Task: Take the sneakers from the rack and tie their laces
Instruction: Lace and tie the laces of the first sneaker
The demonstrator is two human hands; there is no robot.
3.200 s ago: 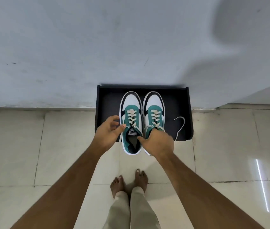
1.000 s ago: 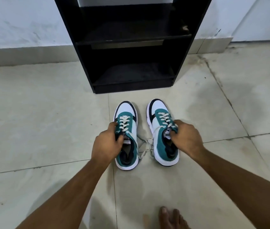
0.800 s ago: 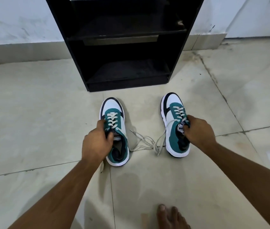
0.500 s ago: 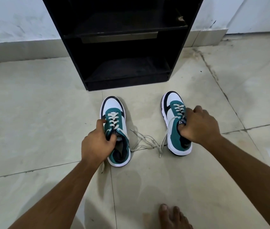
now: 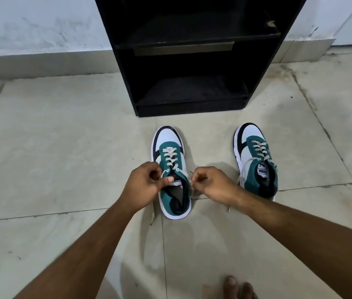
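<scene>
Two teal, white and black sneakers stand on the tiled floor before the black rack point(image 5: 127, 83), toes pointing at it. The left sneaker point(image 5: 171, 160) lies between my hands. My left hand point(image 5: 143, 185) pinches one cream lace end at the shoe's left side, by the tongue. My right hand point(image 5: 210, 183) pinches the other lace end just right of the collar. Loose lace trails on the floor under both hands. The right sneaker point(image 5: 257, 160) stands apart to the right, untouched, its laces loose.
The rack's two visible shelves hold nothing. A white wall with a grey skirting point(image 5: 41, 63) runs behind it. My bare toes point(image 5: 238, 288) show at the bottom edge. Pale floor tiles spread to the left and right.
The sneakers came off the rack onto the floor and were set apart. My right hand let go of the right sneaker and moved left; both hands now hold the left sneaker's lace ends.
</scene>
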